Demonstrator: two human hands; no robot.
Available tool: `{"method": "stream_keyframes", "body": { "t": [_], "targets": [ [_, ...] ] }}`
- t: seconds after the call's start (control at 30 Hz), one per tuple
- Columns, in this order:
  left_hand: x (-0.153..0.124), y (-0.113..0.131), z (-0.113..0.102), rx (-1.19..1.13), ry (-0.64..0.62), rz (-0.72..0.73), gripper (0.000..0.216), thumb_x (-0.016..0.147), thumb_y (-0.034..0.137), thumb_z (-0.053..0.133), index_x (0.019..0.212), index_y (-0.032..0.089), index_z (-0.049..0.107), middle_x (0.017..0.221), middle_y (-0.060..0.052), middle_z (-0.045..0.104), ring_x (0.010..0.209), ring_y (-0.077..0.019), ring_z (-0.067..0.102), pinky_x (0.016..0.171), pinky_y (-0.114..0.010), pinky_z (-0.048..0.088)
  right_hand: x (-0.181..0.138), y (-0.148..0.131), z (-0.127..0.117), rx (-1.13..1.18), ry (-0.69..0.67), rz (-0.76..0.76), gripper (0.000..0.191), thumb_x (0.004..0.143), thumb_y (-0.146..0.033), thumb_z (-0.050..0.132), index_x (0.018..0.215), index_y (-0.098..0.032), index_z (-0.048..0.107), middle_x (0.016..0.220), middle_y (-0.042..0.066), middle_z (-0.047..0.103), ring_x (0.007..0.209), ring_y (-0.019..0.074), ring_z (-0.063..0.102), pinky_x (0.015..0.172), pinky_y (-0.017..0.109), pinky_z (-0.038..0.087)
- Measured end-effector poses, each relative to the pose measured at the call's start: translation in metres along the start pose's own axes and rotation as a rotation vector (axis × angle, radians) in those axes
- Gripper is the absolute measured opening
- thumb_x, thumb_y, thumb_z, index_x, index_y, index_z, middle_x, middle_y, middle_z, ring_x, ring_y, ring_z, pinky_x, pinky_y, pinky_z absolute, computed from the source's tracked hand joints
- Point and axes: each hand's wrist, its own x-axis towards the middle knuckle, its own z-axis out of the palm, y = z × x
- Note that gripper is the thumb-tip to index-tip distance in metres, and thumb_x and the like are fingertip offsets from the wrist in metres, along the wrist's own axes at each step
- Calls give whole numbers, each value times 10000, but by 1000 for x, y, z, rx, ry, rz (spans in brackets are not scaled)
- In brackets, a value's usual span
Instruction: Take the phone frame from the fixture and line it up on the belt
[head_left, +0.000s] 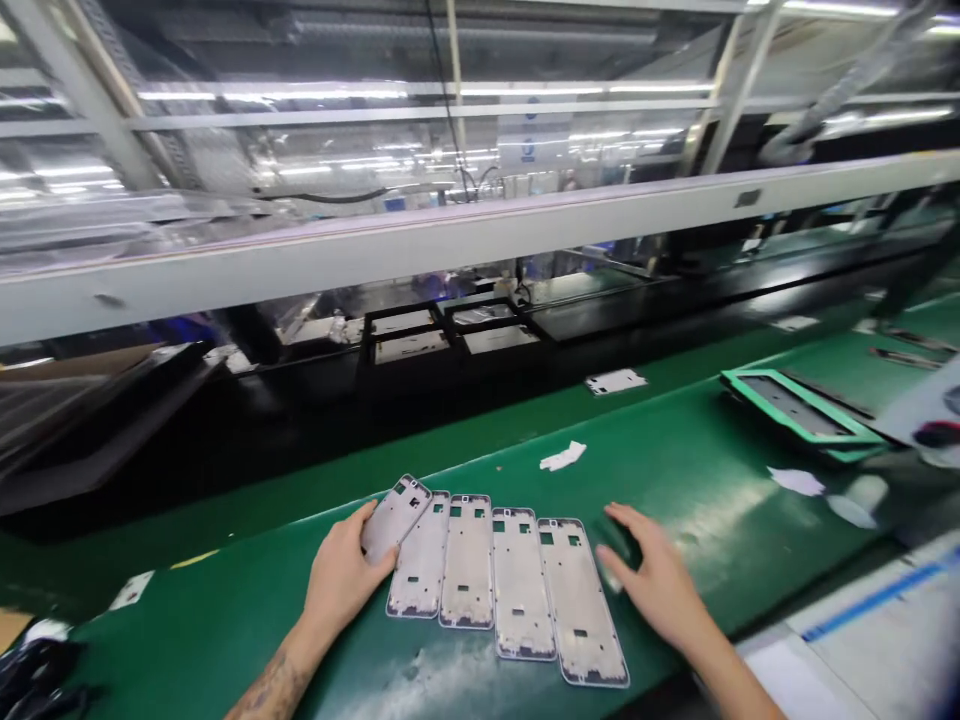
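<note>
Four phone frames (510,585) already lie in a row on the green desk (697,470); left hand (341,580) clamps a fifth frame (394,515) tilted at the row's left end, seemingly being placed. Right hand (649,580) rests flat, fingers spread, holding nothing.

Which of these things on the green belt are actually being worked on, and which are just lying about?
In hand:
- left hand lifting the tilted end frame
- four more phone frames in a row
- right hand on the belt beside the row

Lying about:
- paper scrap
- white label
- green tray
- black trays behind
</note>
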Motion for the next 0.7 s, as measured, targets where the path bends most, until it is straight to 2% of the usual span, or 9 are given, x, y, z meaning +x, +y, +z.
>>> {"method": "stream_keyframes", "body": {
  "t": [0.07,0.17,0.27,0.43,0.5,0.57,0.63,0.7],
  "targets": [
    [2,2,1,-23,-9,-4,661,832,553,595,1379,183,567,1320,-120,687,1187,-349,649,1024,-477,530,-42,-24,0,44,-152,40,749,809,-522,675,1488,-261,496,1639,88,414,1523,368,356,1249,655,346],
    [9,1,0,-56,-15,-64,716,811,653,558,1357,190,583,1316,-123,685,1129,-355,675,968,-470,561,-83,-56,0,-17,-357,73,1028,666,-393,822,1577,-224,376,1742,107,120,1596,392,140,1314,647,174],
    [10,0,-1,-44,-50,-57,768,784,682,558,1384,203,560,1368,-128,661,1165,-366,660,999,-490,551,-92,-69,-1,-56,-386,99,1039,690,-366,801,1600,-218,321,1750,106,49,1601,376,121,1324,611,164],
    [6,1,-3,56,-124,37,832,738,548,598,1493,223,469,1447,-114,621,1317,-376,570,1072,-517,501,-81,-58,-9,-111,-208,62,802,841,-266,595,1590,-277,308,1734,58,174,1532,322,323,1255,541,371],
    [7,3,-4,40,-143,34,866,726,493,603,1529,221,424,1430,-105,634,1317,-354,568,1088,-498,496,-71,-54,-12,-187,-169,75,806,847,-295,620,1590,-245,313,1704,96,264,1472,347,404,1213,561,414],
    [10,3,-7,3,-122,5,889,717,479,605,1540,210,406,1430,-101,635,1316,-334,568,1103,-476,492,-56,-55,-14,-254,-189,88,824,843,-375,688,1573,-179,360,1609,152,433,1388,394,476,1161,599,445],
    [12,-1,-13,9,-55,-69,888,716,506,599,1533,208,417,1433,-108,633,1316,-339,568,1081,-482,509,-38,-61,-15,-281,-205,107,771,863,-400,692,1529,-116,430,1441,175,599,1289,409,537,1086,586,499],
    [10,-8,-21,59,-13,-147,873,720,568,583,1505,206,464,1408,-132,649,1296,-375,586,1023,-518,540,-27,-68,-17,-277,-189,138,714,863,-343,677,1496,-84,473,1326,177,663,1224,410,566,1037,558,529]
  ]
}}
